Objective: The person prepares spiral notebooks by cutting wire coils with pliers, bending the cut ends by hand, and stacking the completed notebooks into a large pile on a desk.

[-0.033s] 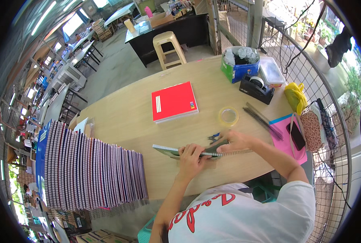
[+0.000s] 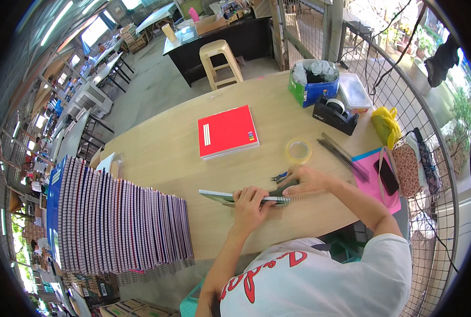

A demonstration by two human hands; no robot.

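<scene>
My left hand is clamped on the green notebook; both hands have hardly moved since the moment before.
So the notebook stays at the same stage, low over the smooth, pale counter, its thin, ringed coil sticking out just below my right hand. There the fingers bend at the cover; I cannot tell if they grip. Beyond are small pliers and round, clear tape.
</scene>
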